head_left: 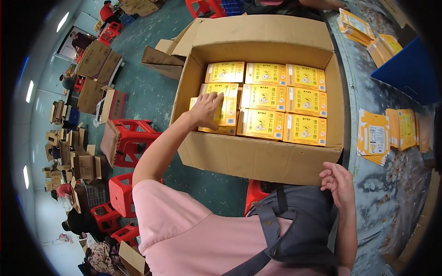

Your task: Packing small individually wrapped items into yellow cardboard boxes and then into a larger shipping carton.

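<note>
An open brown cardboard carton (258, 158) stands in front of me, packed with rows of small yellow boxes (261, 123) with printed fronts. My left hand (206, 110) reaches into its left side and grips a yellow box (228, 112), fingers over the face and thumb at the near edge. That box sits slightly askew, higher than its neighbours and overlapping the box in the near left corner. By the carton's near right corner, my right hand (340, 183) hangs with fingers loosely curled and apart, holding nothing.
To the right runs a worn table (363, 177) bearing flattened yellow box blanks (374, 138), more stacked blanks (354, 26) and a blue bin (410, 69). Red stools (131, 140) and another open carton (163, 60) stand at left. Several people and stacked cartons (99, 60) are farther off.
</note>
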Available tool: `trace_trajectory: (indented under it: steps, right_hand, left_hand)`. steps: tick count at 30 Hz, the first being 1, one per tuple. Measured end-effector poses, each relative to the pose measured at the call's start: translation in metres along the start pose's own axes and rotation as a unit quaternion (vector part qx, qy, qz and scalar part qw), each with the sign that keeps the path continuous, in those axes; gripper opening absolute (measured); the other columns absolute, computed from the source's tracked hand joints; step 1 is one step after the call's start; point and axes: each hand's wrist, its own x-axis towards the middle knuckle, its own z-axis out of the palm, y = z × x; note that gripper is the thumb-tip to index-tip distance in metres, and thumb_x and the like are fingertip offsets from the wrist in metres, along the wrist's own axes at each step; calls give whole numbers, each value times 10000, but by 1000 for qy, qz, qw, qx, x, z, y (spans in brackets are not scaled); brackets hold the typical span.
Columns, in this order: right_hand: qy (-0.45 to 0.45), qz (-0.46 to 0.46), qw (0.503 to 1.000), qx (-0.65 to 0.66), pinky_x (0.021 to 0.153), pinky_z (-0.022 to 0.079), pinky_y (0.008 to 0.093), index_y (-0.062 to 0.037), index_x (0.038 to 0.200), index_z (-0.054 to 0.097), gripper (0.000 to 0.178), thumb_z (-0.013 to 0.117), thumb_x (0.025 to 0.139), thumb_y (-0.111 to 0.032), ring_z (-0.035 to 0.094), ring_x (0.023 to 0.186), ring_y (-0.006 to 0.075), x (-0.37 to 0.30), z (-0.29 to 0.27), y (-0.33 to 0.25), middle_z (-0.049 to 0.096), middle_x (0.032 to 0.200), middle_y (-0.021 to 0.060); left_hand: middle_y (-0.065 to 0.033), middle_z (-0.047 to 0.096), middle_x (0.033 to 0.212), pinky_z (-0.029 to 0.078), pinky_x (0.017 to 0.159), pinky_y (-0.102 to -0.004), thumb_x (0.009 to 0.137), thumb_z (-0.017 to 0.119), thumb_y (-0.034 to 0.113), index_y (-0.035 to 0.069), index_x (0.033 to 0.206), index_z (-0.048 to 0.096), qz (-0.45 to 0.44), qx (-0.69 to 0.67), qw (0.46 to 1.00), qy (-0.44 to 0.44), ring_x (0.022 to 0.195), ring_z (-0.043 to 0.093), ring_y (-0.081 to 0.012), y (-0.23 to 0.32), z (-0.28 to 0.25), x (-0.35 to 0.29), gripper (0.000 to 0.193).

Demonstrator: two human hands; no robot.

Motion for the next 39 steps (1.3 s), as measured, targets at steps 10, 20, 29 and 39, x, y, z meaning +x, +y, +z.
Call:
trace_trajectory:
  steps: [10,20,29,39]
  right_hand:
    - [71,-24,997,0,554,567,254,45,1177,573,339,451,1039,-239,633,654,116,-15,-19,8,664,868,114]
    - [87,-34,995,34,552,568,257,44,1182,570,339,460,1036,-241,636,650,121,-24,-43,22,668,872,114]
    - [141,-21,989,33,563,552,257,24,1168,585,312,491,1027,-237,627,652,116,-34,-61,25,666,883,106]
    - [274,-122,950,92,708,571,316,16,1126,599,290,605,966,-226,648,788,164,-3,-136,-3,656,932,95]
  left_hand:
    - [-165,420,1327,422,978,-491,578,848,481,30,1533,109,16,92,993,-78,1191,473,-348,1,38,9,1289]
    - [-226,438,1325,424,1035,-460,617,822,451,39,1507,167,61,2,993,-102,1194,484,-417,-13,47,12,1180]
    - [-205,415,1370,479,980,-448,665,834,280,68,1511,198,14,8,993,-117,1201,525,-381,10,50,27,1080]
    - [-244,555,1225,451,973,-443,864,673,122,-60,1268,528,274,-194,895,292,1139,525,-414,274,-110,142,466]
